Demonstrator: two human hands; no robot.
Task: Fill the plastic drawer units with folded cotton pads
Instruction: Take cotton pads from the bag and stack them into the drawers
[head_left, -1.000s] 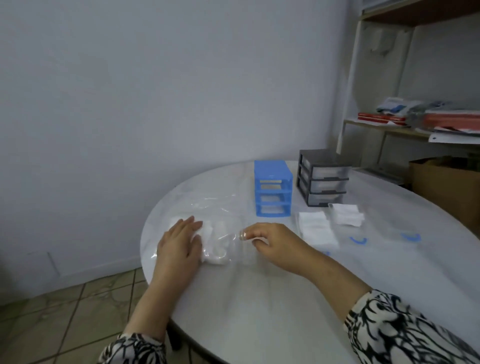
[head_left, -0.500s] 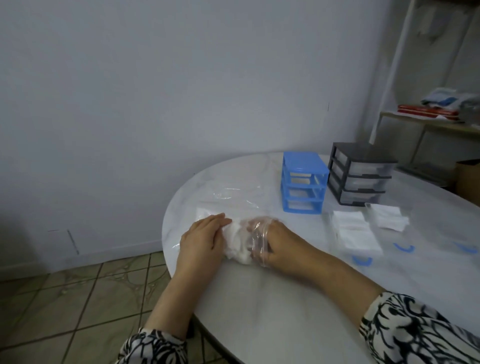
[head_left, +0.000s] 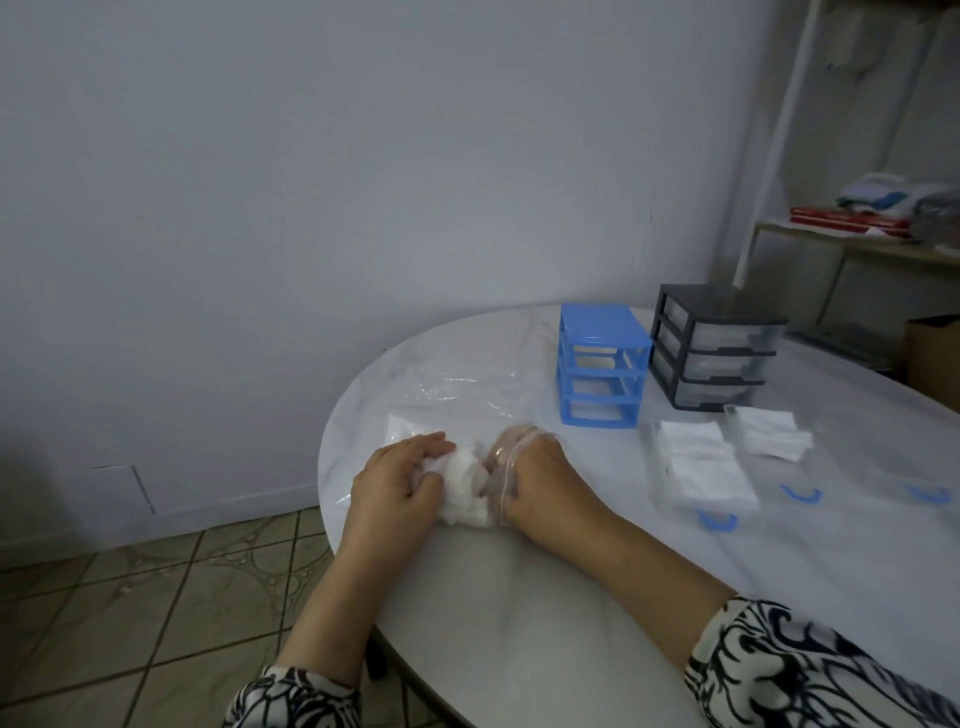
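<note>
A clear plastic bag (head_left: 457, 395) lies on the round white table (head_left: 545, 597). Its near end holds a white bundle of cotton pads (head_left: 462, 488). My left hand (head_left: 397, 480) grips the bundle through the plastic from the left. My right hand (head_left: 530, 475) is pushed inside the bag's mouth, its fingers hidden behind the bundle. A blue drawer frame (head_left: 600, 366) stands behind the bag with empty slots. A dark grey drawer unit (head_left: 714, 348) with three clear drawers stands to its right.
Two clear drawers with blue handles lie in front of the units, one with a large stack of white pads (head_left: 698, 465), the other with a smaller stack (head_left: 771, 431). A shelf (head_left: 857, 244) with clutter and a cardboard box (head_left: 932, 358) stand at far right.
My right hand has gone from pinching the bag's mouth to reaching inside it. The left hand closed tighter on the bundle. The camera turned left.
</note>
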